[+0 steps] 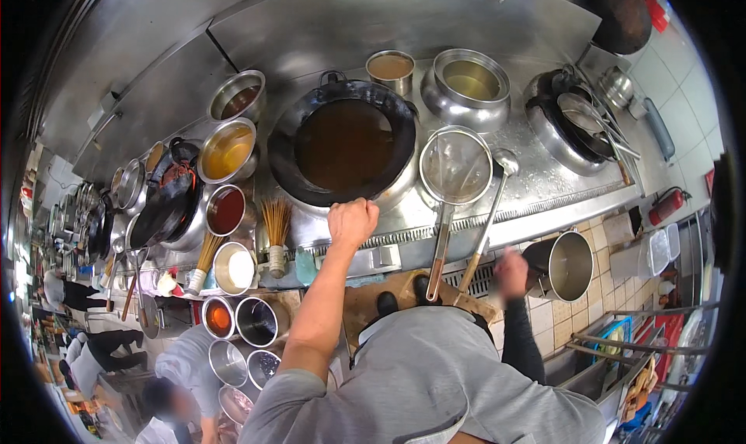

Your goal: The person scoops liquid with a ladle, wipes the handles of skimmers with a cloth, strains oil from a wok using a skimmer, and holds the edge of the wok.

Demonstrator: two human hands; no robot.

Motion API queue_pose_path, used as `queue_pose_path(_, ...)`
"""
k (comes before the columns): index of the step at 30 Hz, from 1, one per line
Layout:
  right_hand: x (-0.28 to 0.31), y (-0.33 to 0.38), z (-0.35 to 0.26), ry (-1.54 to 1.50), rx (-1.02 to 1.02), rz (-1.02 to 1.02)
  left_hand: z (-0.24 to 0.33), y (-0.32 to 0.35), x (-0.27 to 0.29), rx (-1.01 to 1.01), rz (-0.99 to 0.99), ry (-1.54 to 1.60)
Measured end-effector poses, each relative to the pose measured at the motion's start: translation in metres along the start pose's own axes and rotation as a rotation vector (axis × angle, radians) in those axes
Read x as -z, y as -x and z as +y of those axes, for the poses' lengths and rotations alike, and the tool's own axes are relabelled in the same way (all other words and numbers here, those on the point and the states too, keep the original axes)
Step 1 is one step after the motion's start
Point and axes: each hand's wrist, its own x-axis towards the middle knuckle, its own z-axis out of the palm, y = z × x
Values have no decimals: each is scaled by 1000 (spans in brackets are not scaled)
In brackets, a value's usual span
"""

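A large black wok (342,145) holds dark brown liquid and sits on the steel range in front of me. My left hand (353,222) is closed at the wok's near rim, and its fingers hide what part they grip. My right hand (513,273) hangs low to the right, smeared by motion, between a ladle and a tall steel pot (569,267). I cannot make out its fingers. Just right of the wok lies a round mesh strainer (456,164) with a long handle, and beside it a long-handled ladle (507,162).
Behind the wok stand a steel pot of pale liquid (472,80) and a smaller brown-filled pot (391,67). Bowls of sauce (226,211) and a bamboo brush (277,230) are to the left. Another wok (579,125) stands right. A person (186,374) bends at lower left.
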Motion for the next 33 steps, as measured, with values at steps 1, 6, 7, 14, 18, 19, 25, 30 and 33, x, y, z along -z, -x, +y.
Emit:
queue_pose_path(1,-20,-4,-50,-359,-58,-87,2,-1,0,-5,4,-5)
queue_pose_path(6,-102,42,-315,-666,639,-986,-6,4,0,9,20,4)
queue_pose_path(7,-110,57,-350,-737,801,-1109,0,-1,-3,-15,28,11)
queue_pose_path(14,-68,77,-371,-842,746,-1303,1,-1,-5,-13,19,-23)
queue_pose_path(18,-63,81,-374,-899,609,-1402,1,-2,-7,-28,27,-32)
queue_pose_path(19,-70,83,-373,-916,575,-1427,3,-2,-7,-22,32,-46)
queue_pose_path(25,-67,96,-376,-1015,380,-1577,1,0,-8,-40,62,-61)
queue_pose_path(30,-94,98,-386,-1076,228,-1698,2,-1,-10,-44,64,-25)
queue_pose_path(33,-95,100,-387,-1085,250,-1699,4,0,-9,-44,78,2)
